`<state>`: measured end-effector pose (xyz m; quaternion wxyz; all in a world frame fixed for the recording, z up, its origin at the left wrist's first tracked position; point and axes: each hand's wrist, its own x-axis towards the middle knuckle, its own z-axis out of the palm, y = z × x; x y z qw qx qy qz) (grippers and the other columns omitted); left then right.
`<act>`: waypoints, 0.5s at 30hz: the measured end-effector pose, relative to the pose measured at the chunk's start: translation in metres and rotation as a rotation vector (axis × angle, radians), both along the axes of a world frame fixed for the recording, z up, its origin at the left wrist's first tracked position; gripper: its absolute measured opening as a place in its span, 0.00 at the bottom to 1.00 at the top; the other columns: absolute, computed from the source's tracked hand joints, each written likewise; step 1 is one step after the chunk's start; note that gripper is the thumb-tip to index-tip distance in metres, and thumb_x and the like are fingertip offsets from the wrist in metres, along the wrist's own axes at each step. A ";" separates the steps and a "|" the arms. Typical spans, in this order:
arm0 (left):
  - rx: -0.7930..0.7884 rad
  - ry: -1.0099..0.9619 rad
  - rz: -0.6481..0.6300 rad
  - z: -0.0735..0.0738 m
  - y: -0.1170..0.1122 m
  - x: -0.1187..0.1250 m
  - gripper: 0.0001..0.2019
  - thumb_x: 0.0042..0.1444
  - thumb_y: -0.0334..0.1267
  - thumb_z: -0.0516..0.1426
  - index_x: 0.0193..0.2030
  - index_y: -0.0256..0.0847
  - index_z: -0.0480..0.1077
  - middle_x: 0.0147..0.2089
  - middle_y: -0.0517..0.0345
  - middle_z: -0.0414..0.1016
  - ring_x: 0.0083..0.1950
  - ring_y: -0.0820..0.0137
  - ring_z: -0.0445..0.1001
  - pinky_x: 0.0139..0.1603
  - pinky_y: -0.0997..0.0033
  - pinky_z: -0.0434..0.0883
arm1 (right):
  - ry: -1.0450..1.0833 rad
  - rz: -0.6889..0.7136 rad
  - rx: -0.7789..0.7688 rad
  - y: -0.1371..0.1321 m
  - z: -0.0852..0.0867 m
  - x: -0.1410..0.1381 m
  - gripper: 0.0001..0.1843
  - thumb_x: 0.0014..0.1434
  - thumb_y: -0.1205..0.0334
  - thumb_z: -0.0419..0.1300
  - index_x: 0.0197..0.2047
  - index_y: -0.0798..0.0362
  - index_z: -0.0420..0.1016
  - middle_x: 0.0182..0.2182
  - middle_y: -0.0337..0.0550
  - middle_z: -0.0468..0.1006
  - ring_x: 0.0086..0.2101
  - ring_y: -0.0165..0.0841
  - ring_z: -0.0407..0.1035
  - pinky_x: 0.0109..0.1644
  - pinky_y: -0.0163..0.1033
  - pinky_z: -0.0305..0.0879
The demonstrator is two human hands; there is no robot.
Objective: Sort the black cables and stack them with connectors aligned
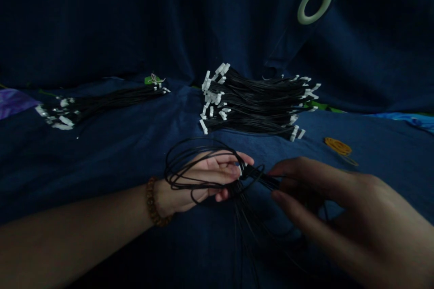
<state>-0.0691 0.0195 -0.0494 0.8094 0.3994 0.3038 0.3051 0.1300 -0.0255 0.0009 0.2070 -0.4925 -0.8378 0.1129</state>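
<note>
My left hand [210, 174], with a beaded bracelet at the wrist, pinches a bundle of thin black wires [246, 207] close to a white connector [242, 170]. Some of the wires loop back over its palm, and others hang below the fingers. At the right, my right hand [325, 203] closes thumb and fingers on the same wires, a short way from the connector. Its lower fingers lie in shadow. Behind both hands rests a thick stack of black wires [257, 99] with white connectors at both ends.
A smaller bundle of black wires [111, 101] with white connectors lies at the left. Coiled yellow bands [338, 146] sit to the right on the dark blue cloth [142, 153]. A pale ring [315, 3] shows on the blue curtain [217, 13] behind.
</note>
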 end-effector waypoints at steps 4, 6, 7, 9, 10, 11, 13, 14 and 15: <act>0.040 -0.013 0.001 -0.002 -0.001 -0.001 0.19 0.48 0.30 0.59 0.49 0.38 0.67 0.27 0.62 0.66 0.21 0.83 0.67 0.19 0.89 0.65 | -0.168 0.032 0.344 -0.007 -0.006 0.000 0.06 0.59 0.59 0.51 0.39 0.47 0.68 0.29 0.34 0.75 0.23 0.26 0.68 0.23 0.32 0.60; 0.040 -0.012 -0.011 -0.003 -0.001 -0.001 0.17 0.50 0.29 0.58 0.48 0.39 0.68 0.27 0.62 0.67 0.22 0.84 0.67 0.20 0.89 0.65 | -0.200 0.038 0.495 -0.013 -0.010 0.000 0.06 0.59 0.59 0.52 0.38 0.48 0.68 0.30 0.37 0.75 0.23 0.27 0.67 0.24 0.34 0.57; 0.038 -0.017 -0.018 -0.003 -0.001 -0.001 0.16 0.50 0.29 0.57 0.47 0.40 0.69 0.27 0.62 0.67 0.22 0.84 0.67 0.20 0.89 0.65 | -0.208 0.041 0.542 -0.015 -0.011 0.000 0.05 0.59 0.60 0.53 0.38 0.49 0.68 0.30 0.38 0.75 0.23 0.27 0.67 0.23 0.34 0.55; 0.031 -0.044 -0.030 -0.003 -0.002 -0.001 0.16 0.49 0.29 0.58 0.46 0.40 0.69 0.27 0.62 0.67 0.22 0.84 0.67 0.21 0.89 0.66 | -0.214 0.056 0.592 -0.017 -0.012 0.000 0.04 0.58 0.61 0.53 0.37 0.50 0.67 0.29 0.38 0.75 0.23 0.27 0.66 0.24 0.34 0.54; 0.029 -0.059 -0.033 -0.003 -0.002 -0.001 0.15 0.49 0.29 0.58 0.46 0.40 0.70 0.27 0.62 0.67 0.22 0.83 0.67 0.21 0.88 0.66 | -0.222 0.070 0.589 -0.018 -0.012 -0.001 0.05 0.58 0.61 0.53 0.37 0.50 0.68 0.28 0.38 0.74 0.22 0.27 0.65 0.24 0.34 0.53; 0.028 -0.069 -0.033 -0.003 -0.002 -0.001 0.15 0.49 0.29 0.58 0.45 0.41 0.70 0.27 0.62 0.67 0.21 0.83 0.67 0.20 0.88 0.66 | -0.231 0.083 0.585 -0.017 -0.012 -0.002 0.06 0.59 0.61 0.52 0.38 0.51 0.68 0.27 0.38 0.73 0.22 0.27 0.65 0.24 0.35 0.53; 0.030 -0.062 -0.025 -0.003 -0.002 -0.001 0.14 0.49 0.30 0.58 0.45 0.41 0.70 0.28 0.62 0.67 0.21 0.84 0.66 0.20 0.88 0.64 | -0.260 0.084 0.583 -0.015 -0.011 -0.005 0.08 0.60 0.61 0.50 0.41 0.50 0.68 0.26 0.37 0.72 0.21 0.28 0.63 0.24 0.35 0.52; 0.029 -0.050 -0.020 -0.003 -0.002 -0.001 0.14 0.49 0.30 0.58 0.45 0.42 0.70 0.28 0.62 0.67 0.21 0.84 0.66 0.20 0.88 0.64 | -0.272 0.086 0.592 -0.014 -0.011 -0.007 0.08 0.60 0.61 0.50 0.41 0.50 0.68 0.24 0.37 0.71 0.21 0.28 0.62 0.23 0.35 0.51; 0.025 -0.035 -0.020 -0.003 -0.002 -0.001 0.15 0.49 0.30 0.58 0.45 0.42 0.70 0.28 0.62 0.67 0.20 0.85 0.65 0.19 0.89 0.64 | -0.280 0.084 0.599 -0.013 -0.011 -0.009 0.09 0.60 0.61 0.49 0.41 0.50 0.68 0.24 0.36 0.70 0.20 0.28 0.61 0.23 0.36 0.51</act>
